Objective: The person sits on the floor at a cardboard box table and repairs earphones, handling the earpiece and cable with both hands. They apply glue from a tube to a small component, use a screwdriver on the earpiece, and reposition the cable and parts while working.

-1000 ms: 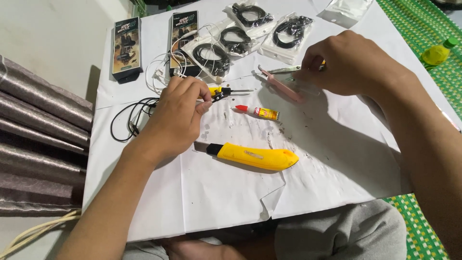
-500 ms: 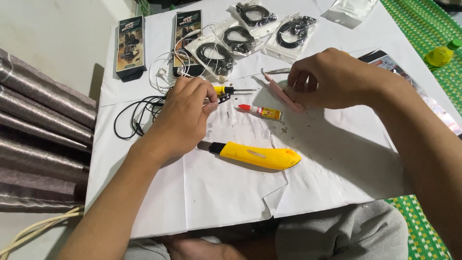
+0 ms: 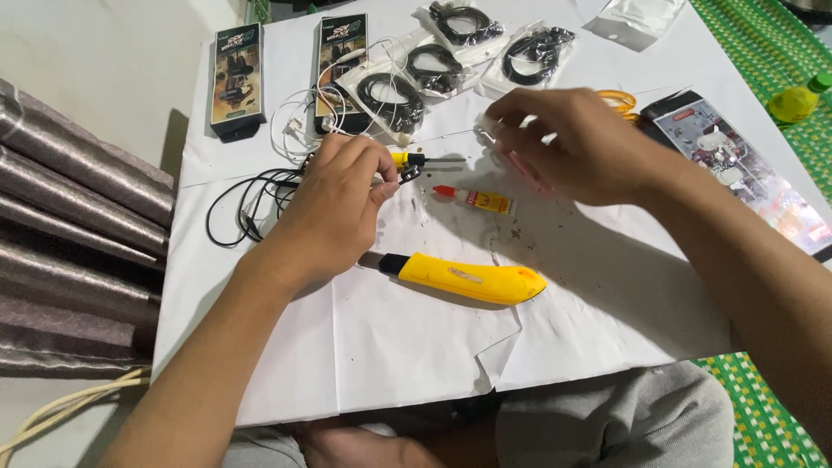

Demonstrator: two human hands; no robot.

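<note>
- Since half a second ago, the right hand (image 3: pixel 576 143) has shifted left and lifted slightly, so its fingers now hover blurred over the upper middle of the desk (image 3: pixel 607 295), and a phone-like device (image 3: pixel 737 169) with a lit screen has come fully into sight at the right edge.
- Left hand (image 3: pixel 342 204) rests on the white paper covering the desk, its grip clenched on a small dark part (image 3: pixel 407 176) pinched between thumb and forefinger.
- A black cable (image 3: pixel 247 204) loops on the desk just left of that hand and runs under it.
- Right hand's grip is curled, fingertips close together around something small and pale; I cannot tell what it grasps because of blur.
- A small screwdriver with a yellow handle (image 3: pixel 412 159) lies just beyond the left hand's fingertips, pointing right.
- A small glue tube with a red cap (image 3: pixel 477 200) lies between the two hands.
- A yellow utility knife (image 3: pixel 464 277) lies nearer the person, just right of the left wrist, blade end pointing left.
- Along the far edge sit two dark retail boxes (image 3: pixel 238 78), tangled white earphones (image 3: pixel 303 126) and several clear bags of coiled black cables (image 3: pixel 433 65).
- A yellow-green bottle (image 3: pixel 793 102) lies on the green patterned mat to the right, off the desk.
</note>
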